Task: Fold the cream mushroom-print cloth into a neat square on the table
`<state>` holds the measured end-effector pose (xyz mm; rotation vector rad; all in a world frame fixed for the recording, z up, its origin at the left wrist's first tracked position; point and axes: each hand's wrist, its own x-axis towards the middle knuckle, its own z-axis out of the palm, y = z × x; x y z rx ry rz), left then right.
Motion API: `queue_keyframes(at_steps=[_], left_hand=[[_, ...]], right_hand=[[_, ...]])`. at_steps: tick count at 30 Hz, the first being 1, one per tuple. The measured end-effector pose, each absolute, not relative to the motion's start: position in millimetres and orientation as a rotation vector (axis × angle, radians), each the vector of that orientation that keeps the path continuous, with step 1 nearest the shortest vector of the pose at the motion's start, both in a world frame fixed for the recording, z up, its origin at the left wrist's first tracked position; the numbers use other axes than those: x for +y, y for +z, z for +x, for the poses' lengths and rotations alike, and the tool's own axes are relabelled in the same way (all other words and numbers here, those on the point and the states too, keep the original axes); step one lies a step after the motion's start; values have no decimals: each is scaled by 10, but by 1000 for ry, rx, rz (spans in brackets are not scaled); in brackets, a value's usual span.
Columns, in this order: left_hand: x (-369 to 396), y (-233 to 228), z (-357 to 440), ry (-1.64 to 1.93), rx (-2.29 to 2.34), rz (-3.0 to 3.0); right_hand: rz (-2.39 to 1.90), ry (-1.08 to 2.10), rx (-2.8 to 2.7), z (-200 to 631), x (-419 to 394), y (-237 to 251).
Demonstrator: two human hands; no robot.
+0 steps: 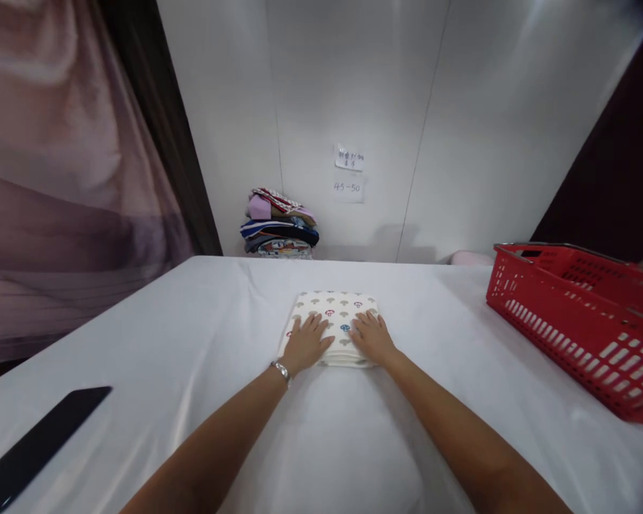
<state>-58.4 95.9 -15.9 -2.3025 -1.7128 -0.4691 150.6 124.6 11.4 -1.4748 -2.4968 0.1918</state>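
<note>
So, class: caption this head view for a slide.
Both hands, left and right, press flat on a folded patterned cloth on a white table.

Single head-worn view, facing forward and down, table [139, 335] close below

A cream cloth [336, 314] printed with small grey, red and blue mushrooms lies folded into a flat, layered rectangle on the white table, at twelve o'clock, both palms upon it.
</note>
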Motion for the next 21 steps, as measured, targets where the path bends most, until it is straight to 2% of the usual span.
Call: queue_keyframes(at_steps=[5, 11, 21], left_hand=[[979, -205, -599, -468, -1659, -2256], [873, -196, -678, -519, -1526, -2363], [618, -104, -596, -418, -1489, -2506]], right_hand=[[-1199, 83, -2612, 1388, 1038, -26], [-1141, -39, -2555, 1377, 1027, -243], [-1153, 64, -2590, 1427, 961, -96]])
